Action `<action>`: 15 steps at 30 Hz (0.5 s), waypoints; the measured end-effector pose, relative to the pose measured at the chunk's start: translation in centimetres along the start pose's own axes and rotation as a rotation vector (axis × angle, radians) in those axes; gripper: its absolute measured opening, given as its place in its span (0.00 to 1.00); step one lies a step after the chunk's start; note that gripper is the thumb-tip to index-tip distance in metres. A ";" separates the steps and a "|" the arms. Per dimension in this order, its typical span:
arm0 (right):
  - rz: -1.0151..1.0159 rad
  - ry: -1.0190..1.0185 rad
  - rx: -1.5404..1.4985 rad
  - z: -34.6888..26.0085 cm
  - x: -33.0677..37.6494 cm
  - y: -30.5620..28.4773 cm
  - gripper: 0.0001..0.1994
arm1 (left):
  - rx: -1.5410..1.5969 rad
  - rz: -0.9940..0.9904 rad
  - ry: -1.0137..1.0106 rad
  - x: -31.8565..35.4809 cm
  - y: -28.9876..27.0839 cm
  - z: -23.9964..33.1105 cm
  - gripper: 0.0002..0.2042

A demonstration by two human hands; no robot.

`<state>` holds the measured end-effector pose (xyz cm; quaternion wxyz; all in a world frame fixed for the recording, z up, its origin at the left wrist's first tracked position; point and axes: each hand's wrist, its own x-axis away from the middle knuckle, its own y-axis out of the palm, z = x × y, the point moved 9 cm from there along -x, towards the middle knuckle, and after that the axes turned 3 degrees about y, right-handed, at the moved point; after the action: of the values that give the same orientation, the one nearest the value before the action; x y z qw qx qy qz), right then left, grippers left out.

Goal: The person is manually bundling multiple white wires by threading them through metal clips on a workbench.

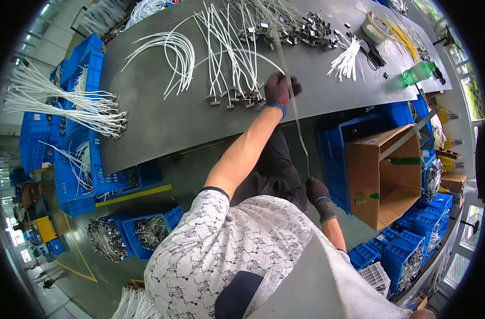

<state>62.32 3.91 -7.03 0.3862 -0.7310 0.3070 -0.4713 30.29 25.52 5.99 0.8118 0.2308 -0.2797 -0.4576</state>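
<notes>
My left hand (280, 91), in a dark glove, is closed over the table's front edge. One end of a curved white cable (242, 51) runs into its fingers, and the rest arches left over other cables. A thin translucent strip (300, 130) passes across that hand and drops to my right hand (319, 195). My right hand, gloved too, is closed at the strip's lower end, below table height beside a cardboard box. Left of my left hand lie white cables with metal connectors (230, 99). A looped bunch of white cables (181, 53) rests farther left.
A heap of small metal connectors (311, 31) covers the table's far side. Short white cables (347, 59), a tape roll (376, 26) and a green bottle (418, 73) stand right. Blue crates (96, 159) flank the table. An open cardboard box (362, 181) sits near my right hand.
</notes>
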 end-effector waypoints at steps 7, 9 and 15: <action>-0.080 0.054 0.082 5.5 2.3 3.7 0.09 | -0.041 0.192 0.571 -1.2 -1.6 13.7 0.06; -0.105 0.024 0.115 5.4 2.5 4.6 0.10 | -0.258 0.124 0.521 -2.3 -2.6 13.2 0.07; -0.188 -0.014 0.102 3.8 3.2 5.8 0.11 | -0.921 -0.437 0.226 1.2 -3.1 1.9 0.11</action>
<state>66.54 -0.58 -11.52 0.3791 -0.7393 0.2101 -0.5154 27.64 22.76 5.73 0.7400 -0.0494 0.0945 -0.6641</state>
